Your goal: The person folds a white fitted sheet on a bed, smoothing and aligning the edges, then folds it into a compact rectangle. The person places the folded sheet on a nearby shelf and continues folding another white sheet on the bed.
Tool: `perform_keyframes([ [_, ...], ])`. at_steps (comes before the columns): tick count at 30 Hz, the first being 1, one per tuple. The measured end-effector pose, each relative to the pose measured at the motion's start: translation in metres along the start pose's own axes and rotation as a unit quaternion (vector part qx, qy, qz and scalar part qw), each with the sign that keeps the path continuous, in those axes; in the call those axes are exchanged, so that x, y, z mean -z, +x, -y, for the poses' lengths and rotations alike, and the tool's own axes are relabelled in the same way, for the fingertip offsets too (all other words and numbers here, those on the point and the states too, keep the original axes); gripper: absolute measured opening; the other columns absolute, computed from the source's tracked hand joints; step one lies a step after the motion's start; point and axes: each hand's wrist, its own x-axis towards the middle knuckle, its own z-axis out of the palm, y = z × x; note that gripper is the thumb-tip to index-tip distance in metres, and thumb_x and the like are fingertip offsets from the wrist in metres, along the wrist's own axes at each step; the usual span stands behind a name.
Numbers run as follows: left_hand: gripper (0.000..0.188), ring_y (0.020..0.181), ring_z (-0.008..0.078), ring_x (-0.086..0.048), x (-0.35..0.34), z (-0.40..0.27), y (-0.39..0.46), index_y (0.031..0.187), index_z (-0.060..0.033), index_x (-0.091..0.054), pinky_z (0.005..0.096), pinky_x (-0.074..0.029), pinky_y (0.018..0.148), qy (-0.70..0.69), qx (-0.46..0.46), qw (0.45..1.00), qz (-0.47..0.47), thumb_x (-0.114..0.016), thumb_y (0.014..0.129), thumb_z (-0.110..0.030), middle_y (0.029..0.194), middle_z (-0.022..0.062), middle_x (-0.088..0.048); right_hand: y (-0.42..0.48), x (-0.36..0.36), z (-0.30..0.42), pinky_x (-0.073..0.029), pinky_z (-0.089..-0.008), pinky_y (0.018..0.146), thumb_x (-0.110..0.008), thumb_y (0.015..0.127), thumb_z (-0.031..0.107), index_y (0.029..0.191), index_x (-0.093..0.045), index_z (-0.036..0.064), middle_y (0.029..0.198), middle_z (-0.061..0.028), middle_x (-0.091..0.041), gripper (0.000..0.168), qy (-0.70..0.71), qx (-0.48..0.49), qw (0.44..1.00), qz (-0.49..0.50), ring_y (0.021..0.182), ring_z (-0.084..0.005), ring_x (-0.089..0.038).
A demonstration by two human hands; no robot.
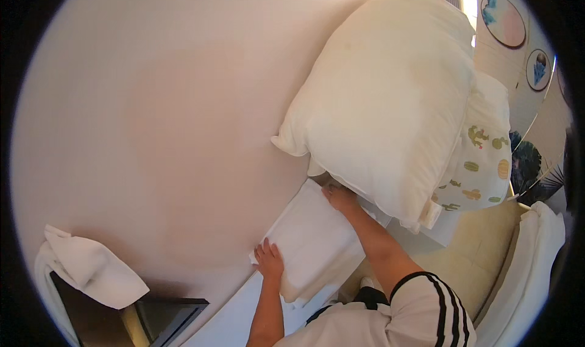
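A white folded cloth [315,242], perhaps a towel or sheet, lies on a white surface [233,310] against the wall. My left hand [269,258] rests on the cloth's left corner with its fingers spread. At the far corner, my right hand [339,197] touches the cloth close under a large white pillow [384,100]. Its fingertips are in shadow, and I cannot tell whether they grip the fabric. The pillow is piled over a white fabric item with a cactus print [486,164].
A plain wall [183,118] fills the left side. White cloth hangs over a dark-fronted piece [87,269] at lower left. To the right are a tiled floor [480,246], another white padded item [521,274], and round pictures [505,20] on the far wall.
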Motion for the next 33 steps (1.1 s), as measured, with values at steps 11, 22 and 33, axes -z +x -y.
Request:
perform_keyframes([
  [11, 0.056, 0.139, 0.0349, -0.007, 0.009, -0.083, -0.046, 0.145, -0.0288, -0.02, 0.0706, -0.004, 0.1, 0.09, -0.082, 0.991, 0.053, -0.032, 0.094, -0.049, 0.151, 0.014, -0.011, -0.159, -0.001, 0.043, -0.013, -0.0485, 0.111, -0.045, 0.087, 0.042, 0.134, -0.046, 0.024, 0.143, -0.0118, -0.035, 0.05, -0.004, 0.28, 0.955, -0.099, 0.135, -0.0292, -0.027],
  [22, 0.059, 0.139, 0.0383, -0.006, 0.004, 0.018, -0.067, 0.145, -0.032, -0.015, 0.0735, -0.019, 0.094, -0.089, 0.076, 0.993, 0.007, -0.037, 0.093, -0.049, 0.151, 0.0183, -0.006, -0.148, 0.032, -0.024, -0.012, -0.0572, 0.108, -0.045, 0.09, 0.035, 0.136, -0.042, 0.022, 0.146, -0.0089, -0.03, 0.048, -0.062, 0.128, 0.977, -0.161, 0.136, -0.0313, -0.023],
  [33, 0.058, 0.139, 0.0384, -0.004, 0.003, 0.001, -0.076, 0.145, -0.0312, -0.019, 0.073, -0.008, 0.097, 0.027, -0.082, 0.994, -0.059, -0.039, 0.091, -0.041, 0.151, 0.0172, -0.007, -0.202, 0.014, 0.072, -0.009, -0.059, 0.107, -0.047, 0.088, 0.033, 0.135, -0.043, 0.014, 0.147, -0.0148, -0.027, 0.051, -0.041, 0.226, 0.968, -0.099, 0.137, -0.0345, -0.019],
])
